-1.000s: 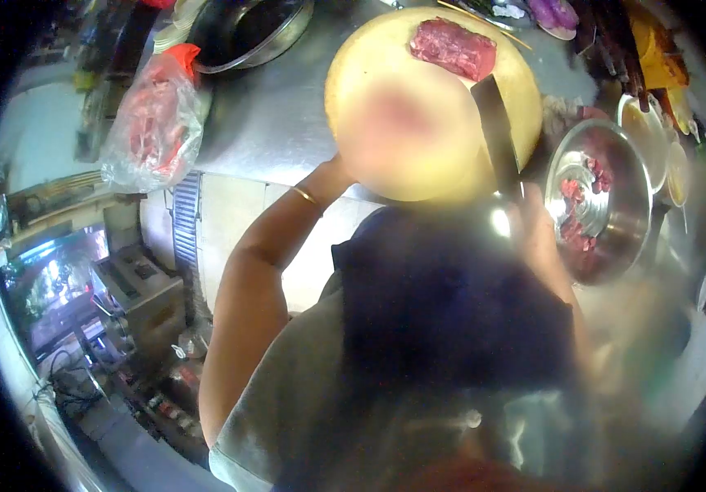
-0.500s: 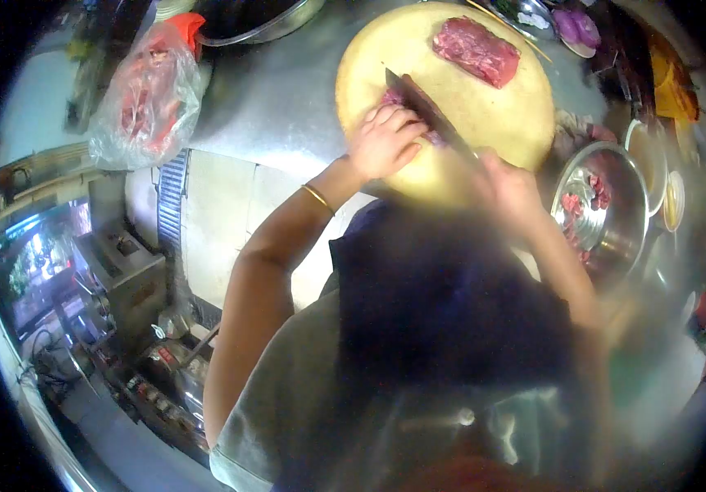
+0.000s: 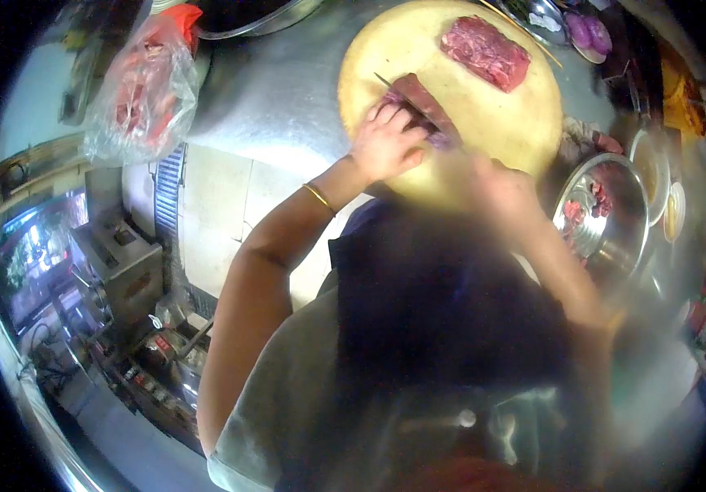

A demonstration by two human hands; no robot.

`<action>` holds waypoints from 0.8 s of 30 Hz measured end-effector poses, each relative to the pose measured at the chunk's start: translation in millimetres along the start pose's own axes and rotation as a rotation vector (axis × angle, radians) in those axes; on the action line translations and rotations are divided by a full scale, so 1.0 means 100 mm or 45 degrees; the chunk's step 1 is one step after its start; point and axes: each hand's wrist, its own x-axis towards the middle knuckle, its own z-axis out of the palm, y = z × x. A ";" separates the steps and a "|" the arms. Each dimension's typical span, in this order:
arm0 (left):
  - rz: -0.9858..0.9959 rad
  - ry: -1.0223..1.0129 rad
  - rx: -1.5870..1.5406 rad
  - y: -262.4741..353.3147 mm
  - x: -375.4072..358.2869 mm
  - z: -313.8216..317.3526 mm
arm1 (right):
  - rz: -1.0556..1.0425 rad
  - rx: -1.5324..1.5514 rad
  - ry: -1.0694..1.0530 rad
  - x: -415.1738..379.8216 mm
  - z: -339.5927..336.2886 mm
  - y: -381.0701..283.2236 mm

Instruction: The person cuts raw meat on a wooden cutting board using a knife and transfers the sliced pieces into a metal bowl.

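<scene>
On the round yellowish cutting board [image 3: 500, 123] my left hand [image 3: 387, 141] presses on a small dark piece of meat [image 3: 437, 138], fingers bent over its near side. My right hand [image 3: 504, 187] is closed around the handle of a knife [image 3: 428, 107]; the handle is blurred and mostly hidden. The blade lies slanted along the right side of the meat under my left fingers. A larger red slab of meat [image 3: 486, 52] rests at the back of the board, apart from both hands.
A metal bowl [image 3: 635, 215] with red meat pieces stands right of the board, beside pale bowls [image 3: 649, 176]. Purple onions [image 3: 589, 34] lie at the back right. A plastic bag of meat [image 3: 144, 102] and a large basin [image 3: 267, 23] are at the left.
The blade has tilted, showing more of its broad face. My right hand has shifted slightly, while my left hand stays on the meat. The view has moved a little.
</scene>
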 end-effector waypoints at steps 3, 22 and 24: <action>0.036 0.063 -0.001 0.00 0.00 0.01 | 0.003 0.060 -0.001 -0.07 0.00 0.04; 0.012 0.058 -0.059 -0.01 -0.04 0.04 | 0.164 0.182 -0.207 0.10 -0.03 -0.01; 0.006 0.049 -0.048 -0.02 -0.04 0.04 | 0.165 0.263 -0.206 0.07 0.00 0.09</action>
